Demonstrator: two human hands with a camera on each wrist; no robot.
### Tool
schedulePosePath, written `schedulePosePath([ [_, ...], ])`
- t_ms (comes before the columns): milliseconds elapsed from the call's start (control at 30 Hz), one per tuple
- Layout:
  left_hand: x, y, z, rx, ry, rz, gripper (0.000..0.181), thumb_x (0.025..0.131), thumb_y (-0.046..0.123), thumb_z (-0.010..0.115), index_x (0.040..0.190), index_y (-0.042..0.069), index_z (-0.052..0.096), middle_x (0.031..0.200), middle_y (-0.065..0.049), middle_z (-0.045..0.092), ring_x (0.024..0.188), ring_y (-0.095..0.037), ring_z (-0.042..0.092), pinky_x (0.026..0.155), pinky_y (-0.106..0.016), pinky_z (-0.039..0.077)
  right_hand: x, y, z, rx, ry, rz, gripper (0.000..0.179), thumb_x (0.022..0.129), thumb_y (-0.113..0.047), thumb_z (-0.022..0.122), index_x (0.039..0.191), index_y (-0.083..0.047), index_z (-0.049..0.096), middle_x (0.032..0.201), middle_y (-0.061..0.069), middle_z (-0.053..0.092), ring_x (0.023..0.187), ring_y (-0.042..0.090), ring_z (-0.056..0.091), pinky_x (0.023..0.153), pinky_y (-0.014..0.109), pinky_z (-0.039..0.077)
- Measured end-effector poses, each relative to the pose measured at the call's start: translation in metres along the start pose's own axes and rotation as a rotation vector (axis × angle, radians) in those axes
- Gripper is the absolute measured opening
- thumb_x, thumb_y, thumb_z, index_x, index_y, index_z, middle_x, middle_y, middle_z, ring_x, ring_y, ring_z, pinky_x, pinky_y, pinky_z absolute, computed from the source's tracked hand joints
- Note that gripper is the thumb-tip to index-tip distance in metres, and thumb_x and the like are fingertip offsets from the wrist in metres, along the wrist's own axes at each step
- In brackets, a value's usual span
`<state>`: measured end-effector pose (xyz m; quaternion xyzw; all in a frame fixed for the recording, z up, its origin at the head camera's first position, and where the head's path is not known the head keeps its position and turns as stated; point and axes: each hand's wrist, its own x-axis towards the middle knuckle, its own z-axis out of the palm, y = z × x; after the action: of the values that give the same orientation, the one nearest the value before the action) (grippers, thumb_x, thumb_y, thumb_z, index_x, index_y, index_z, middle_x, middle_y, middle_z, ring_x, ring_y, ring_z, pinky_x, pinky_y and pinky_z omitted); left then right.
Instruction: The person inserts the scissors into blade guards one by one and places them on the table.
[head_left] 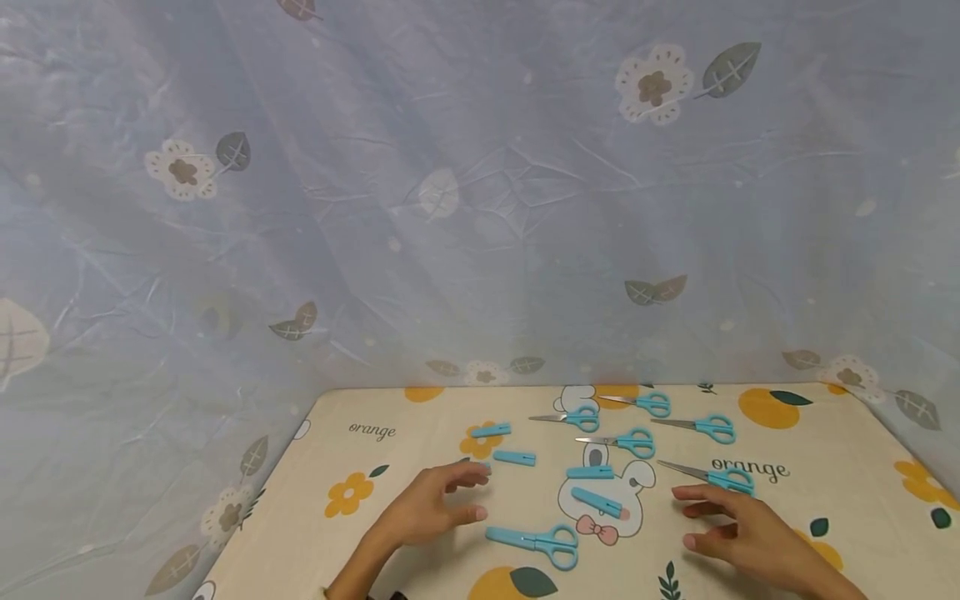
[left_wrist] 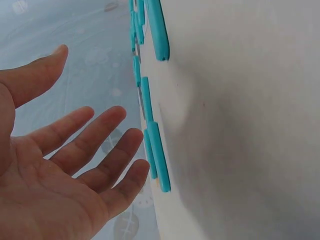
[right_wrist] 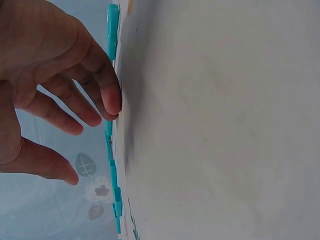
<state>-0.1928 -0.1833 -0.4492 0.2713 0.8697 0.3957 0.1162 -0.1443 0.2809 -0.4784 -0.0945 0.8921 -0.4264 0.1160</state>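
Observation:
My left hand hovers over the cloth with fingers spread and nothing held; its fingertips overlap a light-blue blade cover, mostly hidden behind them. The left wrist view shows that palm bare beside several blue pieces. To its right lies a pair of light-blue scissors with its blade inside a cover. My right hand, relaxed and holding nothing, is just in front of bare-bladed scissors. In the right wrist view, this hand has loosely bent fingers near the table surface.
Bare-bladed scissors lie in a loose group at the back right, with several more around. Loose covers lie at centre left, and a cover rests on the printed rabbit. A pale-blue curtain hangs behind the table.

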Motion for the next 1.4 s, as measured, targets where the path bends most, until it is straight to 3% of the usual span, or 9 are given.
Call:
schedulePosePath([
  [133, 0.000, -0.003, -0.003, 0.046, 0.068, -0.013, 0.054, 0.100, 0.026, 0.078, 0.146, 0.002, 0.062, 0.139, -0.017, 0.072, 0.129, -0.041, 0.068, 0.107, -0.063, 0.052, -0.004, 0.003, -0.004, -0.018, 0.022, -0.037, 0.060, 0.095, -0.028, 0.083, 0.145, -0.002, 0.063, 0.140, 0.016, 0.070, 0.111, 0.004, 0.070, 0.083, 0.021, 0.059],
  [267, 0.001, -0.007, -0.006, 0.063, 0.122, -0.043, 0.053, 0.100, 0.026, 0.078, 0.144, 0.002, 0.063, 0.142, -0.019, 0.070, 0.129, -0.042, 0.067, 0.107, -0.064, 0.051, -0.004, 0.002, -0.009, 0.009, 0.032, 0.030, 0.066, 0.092, -0.033, 0.086, 0.147, -0.004, 0.062, 0.141, 0.016, 0.070, 0.111, 0.005, 0.070, 0.083, 0.021, 0.058],
  [600, 0.006, -0.016, -0.013, 0.024, 0.125, -0.045, 0.052, 0.101, 0.025, 0.077, 0.144, 0.000, 0.063, 0.143, -0.021, 0.069, 0.130, -0.043, 0.067, 0.107, -0.067, 0.050, 0.001, 0.003, -0.011, -0.016, 0.070, 0.147, 0.073, 0.087, -0.036, 0.090, 0.148, -0.007, 0.062, 0.139, 0.014, 0.071, 0.119, 0.025, 0.069, 0.082, 0.019, 0.057],
  [700, 0.007, -0.019, -0.014, 0.017, 0.125, -0.041, 0.052, 0.101, 0.024, 0.077, 0.144, 0.000, 0.063, 0.143, -0.021, 0.069, 0.130, -0.043, 0.067, 0.107, -0.067, 0.050, 0.000, 0.006, -0.012, -0.063, 0.104, 0.104, 0.069, 0.088, -0.034, 0.089, 0.146, -0.007, 0.063, 0.137, 0.014, 0.072, 0.116, 0.024, 0.070, 0.082, 0.019, 0.057],
  [833, 0.007, -0.023, -0.013, 0.024, 0.133, -0.037, 0.053, 0.100, 0.023, 0.079, 0.144, -0.001, 0.063, 0.143, -0.021, 0.068, 0.131, -0.046, 0.065, 0.107, -0.066, 0.050, -0.002, 0.011, -0.015, -0.141, 0.173, 0.015, 0.064, 0.087, -0.032, 0.090, 0.142, -0.009, 0.067, 0.133, 0.011, 0.074, 0.109, 0.011, 0.071, 0.082, 0.019, 0.059],
  [1033, 0.007, -0.028, -0.013, 0.037, 0.141, -0.052, 0.062, 0.099, 0.030, 0.080, 0.150, 0.002, 0.059, 0.151, -0.019, 0.063, 0.140, -0.046, 0.059, 0.112, -0.064, 0.048, -0.003, 0.017, -0.018, -0.165, 0.241, -0.022, 0.064, 0.085, -0.032, 0.092, 0.142, -0.013, 0.068, 0.132, 0.012, 0.073, 0.104, -0.005, 0.064, 0.080, 0.021, 0.060],
  [1133, 0.007, -0.030, -0.013, 0.045, 0.136, -0.072, 0.067, 0.099, 0.033, 0.080, 0.154, 0.005, 0.056, 0.156, -0.019, 0.059, 0.145, -0.047, 0.054, 0.113, -0.065, 0.047, -0.002, 0.018, -0.022, -0.202, 0.243, -0.020, 0.064, 0.087, -0.034, 0.090, 0.143, -0.013, 0.067, 0.133, 0.012, 0.072, 0.104, 0.001, 0.066, 0.080, 0.021, 0.059],
  [1267, 0.007, -0.031, -0.013, 0.055, 0.137, -0.085, 0.071, 0.098, 0.034, 0.080, 0.157, 0.006, 0.053, 0.161, -0.020, 0.054, 0.150, -0.050, 0.047, 0.117, -0.069, 0.041, 0.001, 0.022, -0.027, -0.307, 0.260, -0.054, 0.065, 0.088, -0.035, 0.090, 0.143, -0.010, 0.066, 0.138, 0.015, 0.068, 0.110, 0.026, 0.069, 0.080, 0.023, 0.058],
  [1400, 0.007, -0.034, -0.012, 0.069, 0.142, -0.093, 0.075, 0.097, 0.034, 0.081, 0.160, 0.007, 0.050, 0.165, -0.021, 0.048, 0.153, -0.049, 0.042, 0.121, -0.070, 0.036, 0.003, 0.029, -0.029, -0.396, 0.295, -0.170, 0.066, 0.084, -0.030, 0.093, 0.139, -0.004, 0.067, 0.145, 0.023, 0.062, 0.122, 0.049, 0.059, 0.091, 0.050, 0.060],
])
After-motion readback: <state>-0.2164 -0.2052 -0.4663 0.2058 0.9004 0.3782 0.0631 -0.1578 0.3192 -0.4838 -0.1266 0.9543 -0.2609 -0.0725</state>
